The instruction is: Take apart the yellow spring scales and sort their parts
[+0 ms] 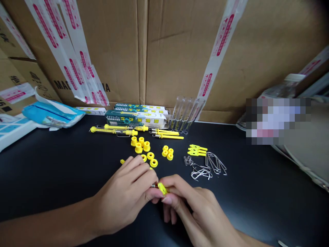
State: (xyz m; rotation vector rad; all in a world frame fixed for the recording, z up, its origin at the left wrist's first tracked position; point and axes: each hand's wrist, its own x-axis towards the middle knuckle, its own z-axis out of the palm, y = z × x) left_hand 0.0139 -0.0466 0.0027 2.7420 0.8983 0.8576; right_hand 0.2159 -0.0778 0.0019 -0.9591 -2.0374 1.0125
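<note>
My left hand (125, 195) and my right hand (195, 206) meet low in the middle of the view, pinching a small yellow plastic part (162, 188) with a bit of metal (153, 185) at its end. Their fingers hide most of it. Just beyond my left fingers lie yellow plastic rings (150, 157), with a group of yellow cup-shaped pieces (139, 144) behind them. To the right of my hands are small metal springs (188, 160), bent wire clips (216, 164) and flat yellow sticks (197, 150).
Everything lies on a black tabletop (257, 192). Assembled yellow tools (118, 129) and printed boxes (136, 118) sit at the back, next to clear tubes (186, 113). Cardboard cartons (167, 58) form a wall behind. A blue packet (52, 115) lies far left.
</note>
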